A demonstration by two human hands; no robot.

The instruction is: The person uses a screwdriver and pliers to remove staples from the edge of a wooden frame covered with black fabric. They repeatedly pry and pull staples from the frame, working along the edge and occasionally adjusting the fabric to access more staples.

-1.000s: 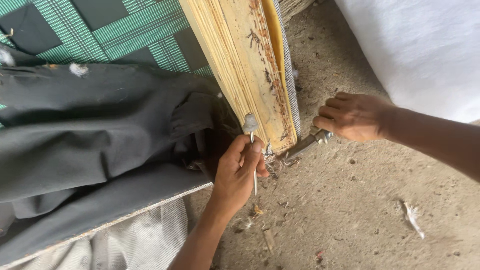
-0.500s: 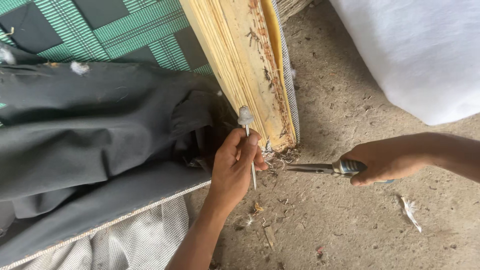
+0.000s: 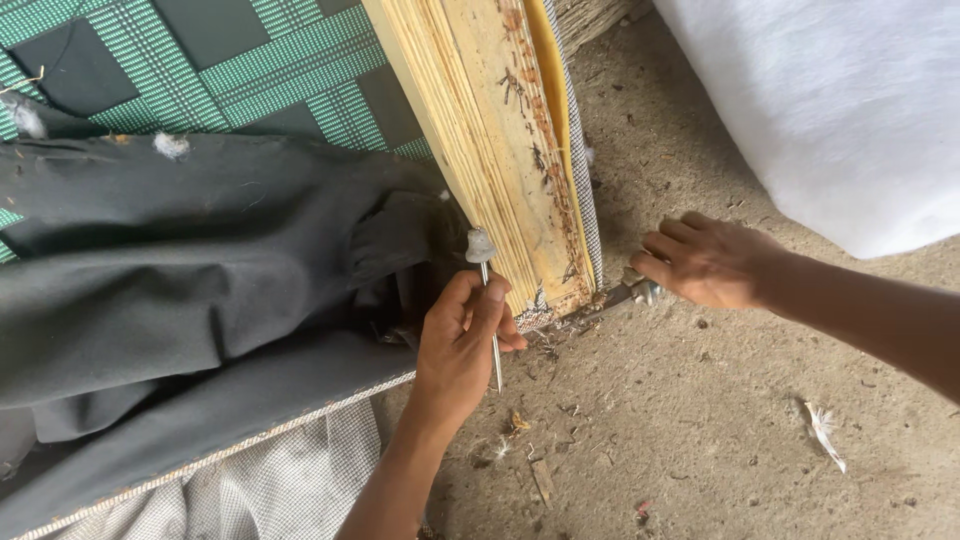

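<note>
Beside the pale wooden frame edge point(image 3: 500, 150), the right hand point(image 3: 710, 262) has returned, gripping a metal tool point(image 3: 620, 295) lying crosswise; the left hand point(image 3: 462, 345) pinches a thin steel pin point(image 3: 488, 310) upright.

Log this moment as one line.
left hand: grips thin metal rod | right hand: holds metal tool at wooden frame base | dark cloth beside

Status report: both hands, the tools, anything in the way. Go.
Left hand grips thin metal rod at wooden frame corner. Right hand holds metal tool, tip under frame. Black fabric bunched beside the corner.
</note>
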